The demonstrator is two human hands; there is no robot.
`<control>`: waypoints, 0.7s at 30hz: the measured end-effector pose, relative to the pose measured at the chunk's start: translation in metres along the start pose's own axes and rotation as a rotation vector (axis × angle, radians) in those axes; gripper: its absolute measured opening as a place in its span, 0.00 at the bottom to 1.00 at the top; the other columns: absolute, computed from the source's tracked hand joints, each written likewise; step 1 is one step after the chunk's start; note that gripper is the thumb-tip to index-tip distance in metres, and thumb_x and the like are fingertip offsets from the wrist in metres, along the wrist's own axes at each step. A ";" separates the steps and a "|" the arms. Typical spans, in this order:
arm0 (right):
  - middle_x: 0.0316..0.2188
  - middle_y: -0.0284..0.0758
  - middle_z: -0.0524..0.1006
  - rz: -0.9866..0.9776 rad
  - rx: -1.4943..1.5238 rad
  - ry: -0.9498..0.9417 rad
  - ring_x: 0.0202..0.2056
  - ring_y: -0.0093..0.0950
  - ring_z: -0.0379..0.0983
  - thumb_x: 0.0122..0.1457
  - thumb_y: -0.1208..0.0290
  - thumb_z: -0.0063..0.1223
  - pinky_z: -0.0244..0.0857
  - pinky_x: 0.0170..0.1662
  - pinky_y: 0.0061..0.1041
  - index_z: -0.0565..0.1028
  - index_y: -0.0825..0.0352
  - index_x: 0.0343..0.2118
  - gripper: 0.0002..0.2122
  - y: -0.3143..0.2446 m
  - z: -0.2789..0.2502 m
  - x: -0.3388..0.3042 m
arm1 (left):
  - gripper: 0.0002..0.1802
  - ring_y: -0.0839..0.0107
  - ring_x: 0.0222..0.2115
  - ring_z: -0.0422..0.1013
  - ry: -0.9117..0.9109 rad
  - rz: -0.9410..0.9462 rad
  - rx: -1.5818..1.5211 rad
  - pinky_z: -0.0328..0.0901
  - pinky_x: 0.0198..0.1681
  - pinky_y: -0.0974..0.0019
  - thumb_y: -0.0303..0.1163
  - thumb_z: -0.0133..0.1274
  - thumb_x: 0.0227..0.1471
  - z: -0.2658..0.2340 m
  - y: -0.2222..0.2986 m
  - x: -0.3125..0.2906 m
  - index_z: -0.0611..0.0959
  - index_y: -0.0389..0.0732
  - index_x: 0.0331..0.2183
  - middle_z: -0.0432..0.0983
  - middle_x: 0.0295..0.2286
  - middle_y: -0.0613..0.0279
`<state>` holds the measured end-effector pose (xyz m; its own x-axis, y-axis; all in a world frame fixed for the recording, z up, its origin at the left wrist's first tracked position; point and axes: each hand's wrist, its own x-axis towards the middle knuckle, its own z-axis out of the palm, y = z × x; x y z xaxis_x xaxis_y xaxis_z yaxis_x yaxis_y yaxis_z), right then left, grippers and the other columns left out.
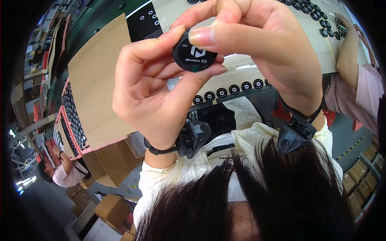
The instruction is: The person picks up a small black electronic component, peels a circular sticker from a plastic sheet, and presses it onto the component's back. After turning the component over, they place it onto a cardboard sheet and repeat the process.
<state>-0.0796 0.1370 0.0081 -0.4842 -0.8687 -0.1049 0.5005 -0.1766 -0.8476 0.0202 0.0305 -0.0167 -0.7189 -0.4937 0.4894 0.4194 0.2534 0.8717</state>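
Held up in front of me is a round black disc [188, 56] with a white logo and lettering on its face. My left hand [150, 86] grips its rim between thumb and fingers. The thumb of my right hand [269, 42] lies on the upper part of the face, and its other fingers curl at the top edge; what they touch there is hidden. A small dark green mark shows at the disc's lower rim. Beyond my hands, a row of similar black discs [222, 92] runs along the table's near edge.
A large cardboard sheet [98, 80] lies at the left, beside pink-edged trays [72, 120] of dark parts. White rings sit on a black sheet [140, 24]. More black pieces [311, 8] lie far right, near another person's hand [348, 28]. A second person [66, 170] is at far left.
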 end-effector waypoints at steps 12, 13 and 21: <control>0.37 0.39 0.70 -0.157 0.018 -0.166 0.32 0.19 0.69 0.50 0.77 0.51 0.63 0.36 0.16 0.68 0.70 0.22 0.05 0.007 -0.003 -0.002 | 0.21 0.60 0.28 0.73 -0.002 0.009 0.023 0.72 0.31 0.67 0.07 0.54 0.29 -0.003 0.003 -0.002 0.69 0.25 0.32 0.71 0.29 0.38; 0.37 0.40 0.70 -0.124 0.013 -0.171 0.32 0.19 0.69 0.50 0.77 0.51 0.63 0.37 0.17 0.68 0.71 0.22 0.05 0.008 -0.003 0.001 | 0.21 0.59 0.28 0.73 0.004 0.005 0.026 0.72 0.32 0.66 0.07 0.53 0.29 -0.003 0.003 -0.002 0.69 0.25 0.31 0.71 0.29 0.38; 0.34 0.39 0.69 -0.271 -0.152 -0.099 0.32 0.23 0.69 0.47 0.82 0.52 0.64 0.39 0.22 0.66 0.72 0.37 0.13 0.033 -0.004 0.005 | 0.20 0.61 0.32 0.72 0.018 -0.010 0.001 0.70 0.34 0.67 0.08 0.53 0.30 -0.006 -0.001 -0.004 0.70 0.25 0.33 0.71 0.32 0.42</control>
<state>-0.0684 0.1291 -0.0222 -0.5091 -0.8417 0.1799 0.2467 -0.3430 -0.9064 0.0263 0.0272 -0.0192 -0.7128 -0.5113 0.4801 0.4118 0.2490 0.8766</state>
